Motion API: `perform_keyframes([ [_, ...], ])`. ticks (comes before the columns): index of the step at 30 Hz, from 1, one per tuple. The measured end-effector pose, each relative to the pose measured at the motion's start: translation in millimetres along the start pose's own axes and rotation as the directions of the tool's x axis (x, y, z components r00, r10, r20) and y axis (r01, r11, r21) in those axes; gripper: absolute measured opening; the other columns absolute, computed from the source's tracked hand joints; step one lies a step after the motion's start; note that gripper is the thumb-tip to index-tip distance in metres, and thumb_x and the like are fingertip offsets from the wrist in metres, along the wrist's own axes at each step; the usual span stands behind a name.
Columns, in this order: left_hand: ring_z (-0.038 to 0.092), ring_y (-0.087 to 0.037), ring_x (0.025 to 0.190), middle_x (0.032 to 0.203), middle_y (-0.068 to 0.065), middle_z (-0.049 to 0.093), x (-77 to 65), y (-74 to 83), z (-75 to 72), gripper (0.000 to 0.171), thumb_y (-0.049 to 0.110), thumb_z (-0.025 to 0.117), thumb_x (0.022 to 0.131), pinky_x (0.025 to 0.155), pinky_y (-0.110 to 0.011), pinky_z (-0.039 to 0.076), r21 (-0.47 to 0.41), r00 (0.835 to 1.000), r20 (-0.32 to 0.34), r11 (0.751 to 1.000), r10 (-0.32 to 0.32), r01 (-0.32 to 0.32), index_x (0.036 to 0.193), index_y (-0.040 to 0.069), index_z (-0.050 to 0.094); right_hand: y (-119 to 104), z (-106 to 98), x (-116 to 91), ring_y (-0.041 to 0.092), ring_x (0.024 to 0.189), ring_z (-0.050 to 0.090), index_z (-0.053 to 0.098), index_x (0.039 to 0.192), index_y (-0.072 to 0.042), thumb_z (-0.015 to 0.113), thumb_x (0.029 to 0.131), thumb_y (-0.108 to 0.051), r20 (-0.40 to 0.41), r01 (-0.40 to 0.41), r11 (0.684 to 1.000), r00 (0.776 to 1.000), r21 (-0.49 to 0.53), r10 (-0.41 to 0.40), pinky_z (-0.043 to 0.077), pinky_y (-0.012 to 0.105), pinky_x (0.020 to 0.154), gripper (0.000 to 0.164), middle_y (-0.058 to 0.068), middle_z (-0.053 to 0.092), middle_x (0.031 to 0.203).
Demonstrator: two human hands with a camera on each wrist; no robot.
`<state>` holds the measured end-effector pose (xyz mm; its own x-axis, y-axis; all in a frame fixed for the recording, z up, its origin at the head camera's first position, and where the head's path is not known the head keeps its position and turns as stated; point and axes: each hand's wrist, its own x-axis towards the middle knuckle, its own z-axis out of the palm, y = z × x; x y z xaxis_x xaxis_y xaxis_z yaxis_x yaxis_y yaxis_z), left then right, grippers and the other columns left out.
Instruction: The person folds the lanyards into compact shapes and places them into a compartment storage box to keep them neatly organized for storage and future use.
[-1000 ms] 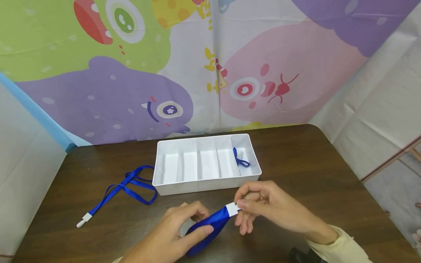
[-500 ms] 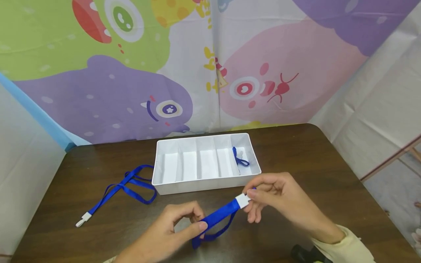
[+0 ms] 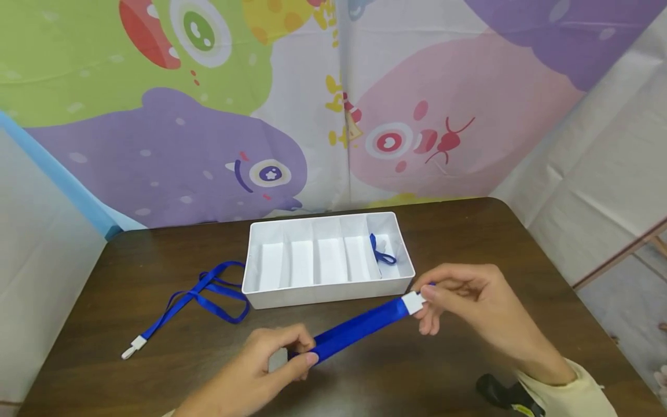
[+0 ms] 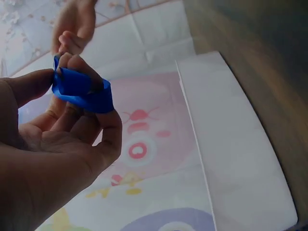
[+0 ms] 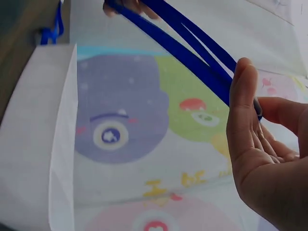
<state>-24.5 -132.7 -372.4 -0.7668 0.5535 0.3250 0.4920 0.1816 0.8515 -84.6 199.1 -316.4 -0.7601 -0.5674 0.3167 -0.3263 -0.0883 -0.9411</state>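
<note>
Lanyard (image 3: 359, 329): flat, smooth, blue | left hand (image 3: 260, 362) pinches looped end (image 4: 94, 102) | right hand (image 3: 476, 304) pinches squarish white clip (image 3: 413, 302)

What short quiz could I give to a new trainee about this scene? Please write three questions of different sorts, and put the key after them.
1. How many compartments does the white box have?
A. Three
B. Five
C. Eight

2. True or false: the left hand and the right hand both hold the same blue strap.

3. Fill in the missing word: in the head view, the loose strap on the table lies to the ____ of the white box.

Key: 1. B; 2. true; 3. left.
</note>
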Motion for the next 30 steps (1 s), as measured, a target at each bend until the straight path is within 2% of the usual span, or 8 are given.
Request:
perform_keyframes([
  [5, 0.055, -0.005, 0.086, 0.083, 0.021, 0.065, -1.5, 5.8, -4.5, 0.018, 0.012, 0.067, 0.095, 0.072, -0.028, 0.044, 0.231, 0.993, -0.112, 0.973, 0.044, -0.018, 0.091, 0.028, 0.062, 0, -6, -5, 0.026, 0.063, 0.068, 0.065, 0.110, 0.006, 0.051, 0.095, 0.016, -0.022, 0.010, 0.998, 1.000, -0.061, -0.011, 0.057, 0.039, 0.055, 0.022, 0.016, 0.071, 0.079],
  [9, 0.055, -0.008, 0.091, 0.087, 0.020, 0.064, -2.8, 10.1, -9.7, 0.022, 0.010, 0.073, 0.091, 0.078, -0.030, 0.043, 0.317, 0.980, -0.161, 0.946, 0.117, -0.061, 0.086, 0.029, 0.062, 1, -10, -8, 0.025, 0.065, 0.068, 0.065, 0.111, 0.005, 0.051, 0.095, 0.017, -0.016, 0.013, 0.996, 1.000, -0.091, -0.014, 0.057, 0.036, 0.057, 0.024, 0.016, 0.071, 0.081],
  [13, 0.057, -0.007, 0.088, 0.089, 0.016, 0.065, -4.2, 12.0, -14.3, 0.023, 0.006, 0.075, 0.088, 0.076, -0.025, 0.047, 0.287, 0.974, -0.164, 0.952, 0.158, -0.106, 0.090, 0.026, 0.064, 2, -11, -10, 0.024, 0.065, 0.068, 0.065, 0.111, 0.003, 0.052, 0.096, 0.015, -0.008, 0.001, 0.993, 1.000, -0.119, -0.002, 0.057, 0.036, 0.057, 0.024, 0.013, 0.071, 0.082],
  [17, 0.061, -0.012, 0.096, 0.108, 0.003, 0.065, -5.1, 12.5, -16.0, 0.028, 0.002, 0.078, 0.083, 0.080, -0.023, 0.049, 0.227, 0.966, -0.158, 0.960, 0.205, -0.167, 0.100, 0.018, 0.062, 3, -13, -10, 0.025, 0.064, 0.068, 0.066, 0.110, 0.002, 0.052, 0.096, 0.013, -0.022, -0.016, 0.990, 1.000, -0.139, 0.013, 0.057, 0.037, 0.056, 0.022, 0.012, 0.071, 0.082],
  [19, 0.061, -0.014, 0.097, 0.114, -0.004, 0.063, -4.2, 11.9, -15.4, 0.030, 0.001, 0.079, 0.082, 0.079, -0.023, 0.050, 0.210, 0.953, -0.169, 0.954, 0.251, -0.214, 0.103, 0.014, 0.061, 4, -14, -10, 0.026, 0.063, 0.067, 0.065, 0.109, 0.003, 0.052, 0.097, 0.012, -0.027, -0.024, 0.989, 0.999, -0.143, 0.020, 0.057, 0.038, 0.055, 0.020, 0.013, 0.071, 0.082],
  [22, 0.059, -0.014, 0.090, 0.111, -0.009, 0.062, -1.3, 11.3, -13.2, 0.020, 0.003, 0.074, 0.089, 0.072, -0.021, 0.049, 0.230, 0.917, -0.221, 0.931, 0.333, -0.282, 0.104, 0.007, 0.061, 4, -14, -10, 0.029, 0.063, 0.067, 0.065, 0.108, 0.002, 0.053, 0.098, 0.010, -0.036, -0.055, 0.986, 0.998, -0.158, 0.050, 0.057, 0.038, 0.055, 0.019, 0.012, 0.072, 0.082],
  [26, 0.057, -0.012, 0.081, 0.098, -0.010, 0.065, 3.2, 12.1, -10.1, 0.012, 0.010, 0.061, 0.099, 0.067, -0.021, 0.047, 0.310, 0.847, -0.329, 0.895, 0.418, -0.321, 0.103, -0.001, 0.063, 3, -15, -10, 0.028, 0.063, 0.068, 0.065, 0.109, 0.002, 0.053, 0.098, 0.010, -0.035, -0.056, 0.987, 0.998, -0.152, 0.051, 0.057, 0.039, 0.056, 0.019, 0.012, 0.072, 0.083],
  [30, 0.060, -0.015, 0.082, 0.092, -0.012, 0.067, 8.1, 16.3, -6.4, 0.010, -0.002, 0.059, 0.093, 0.073, -0.020, 0.048, 0.365, 0.772, -0.429, 0.871, 0.470, -0.327, 0.100, -0.006, 0.066, 3, -14, -10, 0.027, 0.063, 0.068, 0.065, 0.109, 0.003, 0.052, 0.097, 0.011, -0.029, -0.036, 0.991, 0.999, -0.131, 0.033, 0.057, 0.038, 0.055, 0.020, 0.013, 0.072, 0.083],
])
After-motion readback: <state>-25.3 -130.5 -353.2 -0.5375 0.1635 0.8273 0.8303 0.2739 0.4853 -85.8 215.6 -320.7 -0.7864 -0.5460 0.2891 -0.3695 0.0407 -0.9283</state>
